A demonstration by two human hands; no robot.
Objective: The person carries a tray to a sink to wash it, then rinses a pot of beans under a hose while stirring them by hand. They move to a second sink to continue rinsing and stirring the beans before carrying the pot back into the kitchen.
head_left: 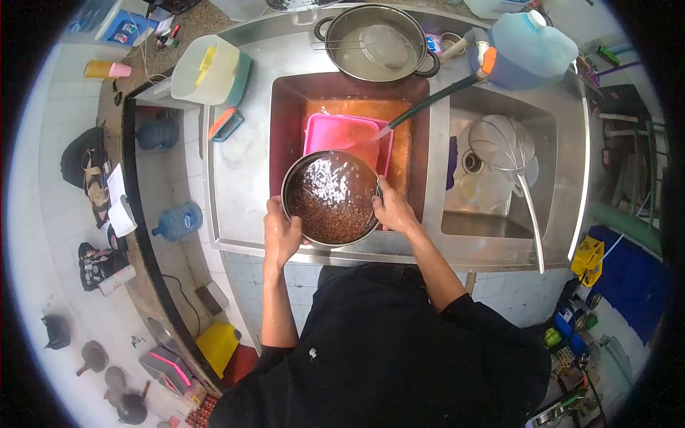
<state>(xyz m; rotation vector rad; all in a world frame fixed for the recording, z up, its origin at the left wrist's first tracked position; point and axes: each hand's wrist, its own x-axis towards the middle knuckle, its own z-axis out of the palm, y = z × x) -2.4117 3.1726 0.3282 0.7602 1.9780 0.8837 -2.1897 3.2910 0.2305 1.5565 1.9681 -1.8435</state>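
Over the front of the left sink I hold a round metal pot (332,197) by its sides. Small reddish-brown grains lie along its near side under brownish water. My left hand (282,232) grips the left rim, thumb inward. My right hand (394,207) is closed on the right side, where a handle partly shows. Behind the pot, a pink tub (314,137) sits in the sink, partly hidden by the pot. Water comes from the end of a dark green hose (435,103) into the tub. Orange-brown liquid covers the sink floor (401,153).
A large pot (335,30) with a strainer in it stands behind the sink. The right basin holds a long-handled whisk (529,203) and pale containers. A blue jug (531,53) is at back right. On the left are a plastic tub (203,75) and a sponge (226,124).
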